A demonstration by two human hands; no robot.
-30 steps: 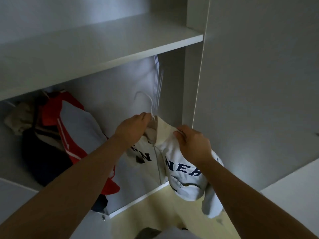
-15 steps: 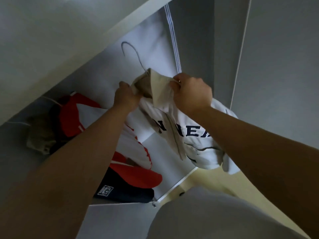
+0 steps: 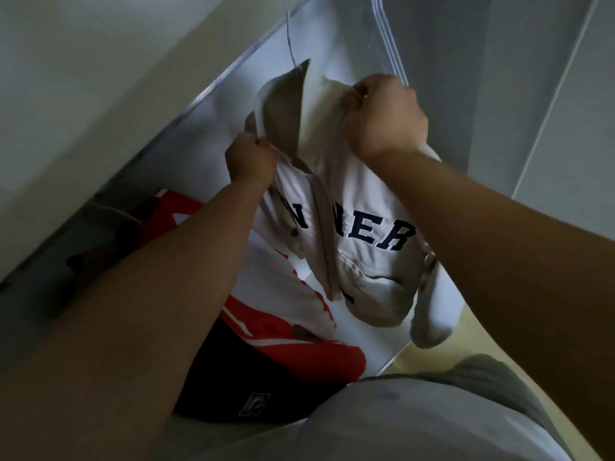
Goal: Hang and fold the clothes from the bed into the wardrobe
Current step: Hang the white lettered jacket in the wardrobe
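A white shirt point(image 3: 362, 207) with dark block letters and a beige collar hangs on a thin wire hanger point(image 3: 290, 44) inside the wardrobe. The hanger's hook rises above the collar toward the shelf; its top is out of sight. My left hand point(image 3: 251, 159) pinches the left side of the collar. My right hand point(image 3: 386, 114) grips the right shoulder of the shirt near the collar. The shirt's lower part droops bunched below my right forearm.
A red, white and dark jacket point(image 3: 283, 327) hangs to the left, close against the shirt. The wardrobe shelf point(image 3: 133, 78) runs overhead at upper left. A white side panel point(image 3: 545, 94) stands at right. My own grey shirt point(image 3: 399, 420) fills the bottom.
Both hands have lifted the shirt and hanger higher into the wardrobe, toward the shelf. The camera has tilted and moved closer. My hands have spread apart on the collar.
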